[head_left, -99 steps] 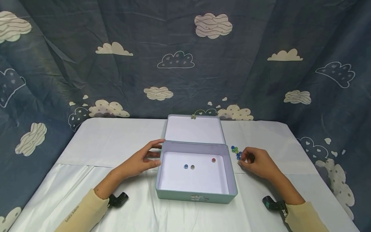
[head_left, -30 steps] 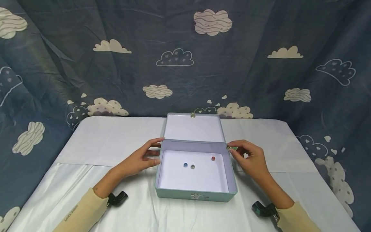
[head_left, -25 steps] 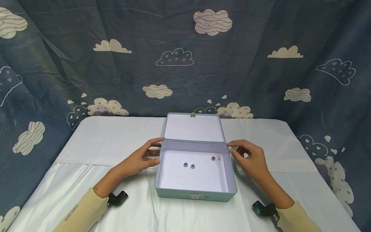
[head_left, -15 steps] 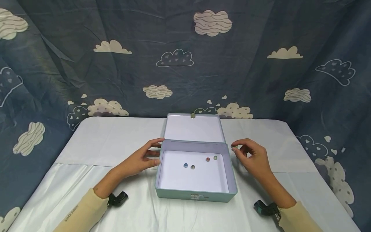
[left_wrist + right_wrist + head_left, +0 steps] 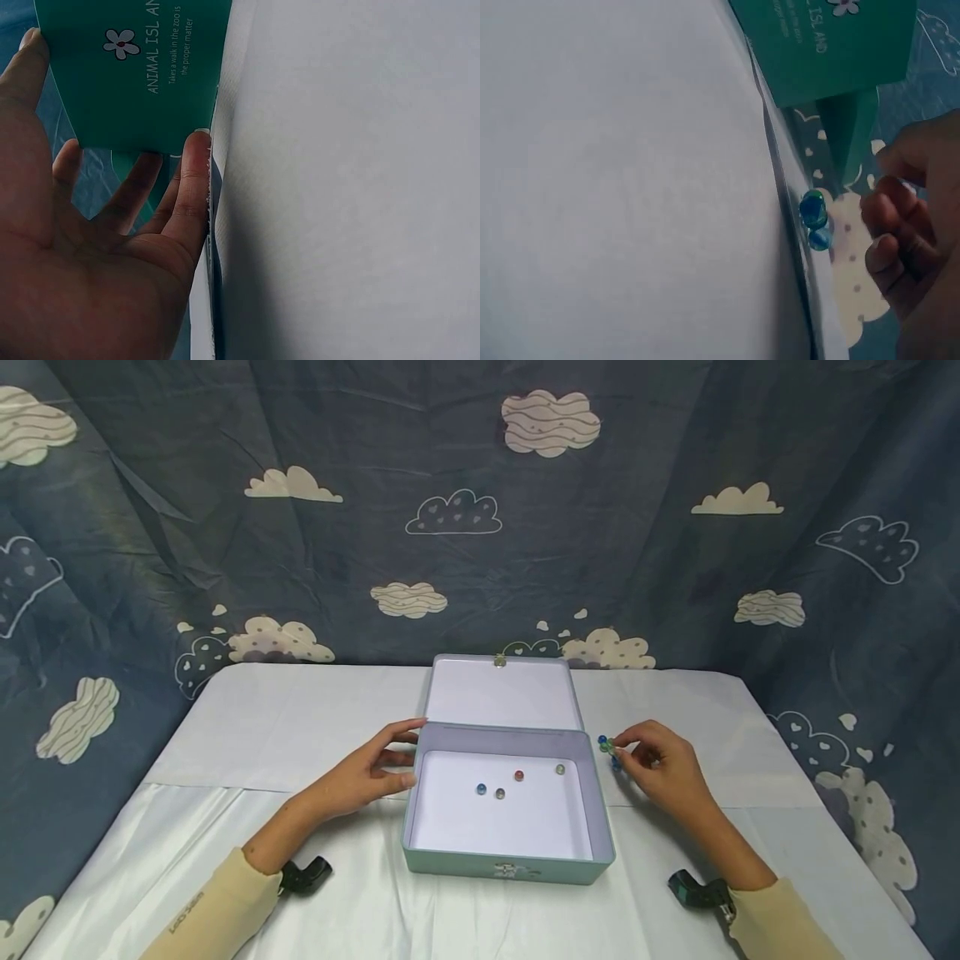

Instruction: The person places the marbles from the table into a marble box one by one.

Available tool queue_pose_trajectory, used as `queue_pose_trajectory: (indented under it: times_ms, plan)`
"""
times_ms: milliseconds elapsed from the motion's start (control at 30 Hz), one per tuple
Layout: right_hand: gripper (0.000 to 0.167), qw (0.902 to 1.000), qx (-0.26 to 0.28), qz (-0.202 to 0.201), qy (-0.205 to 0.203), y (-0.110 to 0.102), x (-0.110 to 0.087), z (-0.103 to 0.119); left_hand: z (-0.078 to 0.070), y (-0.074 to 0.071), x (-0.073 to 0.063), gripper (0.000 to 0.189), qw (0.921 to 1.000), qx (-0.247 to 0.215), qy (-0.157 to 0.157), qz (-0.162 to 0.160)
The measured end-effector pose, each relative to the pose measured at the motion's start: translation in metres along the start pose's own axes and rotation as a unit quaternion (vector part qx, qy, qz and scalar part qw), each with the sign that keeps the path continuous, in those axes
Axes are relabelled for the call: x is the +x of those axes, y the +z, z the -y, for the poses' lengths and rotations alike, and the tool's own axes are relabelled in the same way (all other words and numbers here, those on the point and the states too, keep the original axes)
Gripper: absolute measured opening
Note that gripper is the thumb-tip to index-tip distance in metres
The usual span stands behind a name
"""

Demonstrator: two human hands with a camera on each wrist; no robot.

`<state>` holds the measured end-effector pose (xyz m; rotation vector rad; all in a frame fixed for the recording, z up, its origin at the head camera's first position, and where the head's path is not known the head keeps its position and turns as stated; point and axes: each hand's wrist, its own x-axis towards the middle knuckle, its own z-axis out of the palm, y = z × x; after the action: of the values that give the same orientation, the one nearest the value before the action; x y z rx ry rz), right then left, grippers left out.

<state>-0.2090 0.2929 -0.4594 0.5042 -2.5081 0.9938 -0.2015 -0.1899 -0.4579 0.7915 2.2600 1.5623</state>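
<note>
The head view alone shows inside the box (image 5: 450,864), its lid (image 5: 504,693) open at the back; the left wrist view shows the outer side instead, green, with a white flower (image 5: 121,44) and lettering that the head view does not give. The right wrist view also catches a green side with a flower (image 5: 844,6), and looks at the loose marbles (image 5: 814,210) from low down, where they overlap. The left hand (image 5: 367,774) has its fingers spread and touching the box's left wall, clamped on nothing. The right hand (image 5: 663,768) has thumb and forefinger close together at the loose marbles, on the white cloth (image 5: 690,710) just right of the box; whether a marble is pinched between them I cannot tell. Counted: one box, one lid, one clasp (image 5: 506,870) on the front, and four marbles lying apart inside: one blue (image 5: 482,789), one grey (image 5: 500,793), one red (image 5: 519,775), one pale greenish (image 5: 560,769). The loose ones are blue and green, partly covered by fingers, so their full number is unclear. Two black wrist cameras (image 5: 306,877) show, one below each hand.
</note>
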Motion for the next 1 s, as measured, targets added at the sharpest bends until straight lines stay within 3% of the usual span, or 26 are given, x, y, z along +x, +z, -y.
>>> queue_pose_trajectory:
  times_ms: [567,1000]
  plan:
    - [0.017,0.9928,-0.06,0.091,0.049,-0.0022,-0.0033,-0.0104,-0.0006,0.0007,-0.0004,0.077,1.0,0.004,-0.003,-0.001]
    - [0.02,0.9879,-0.075,0.12,0.066,-0.0037,-0.0041,-0.009,0.0003,0.0,0.0003,0.077,1.0,0.003,-0.003,-0.001]
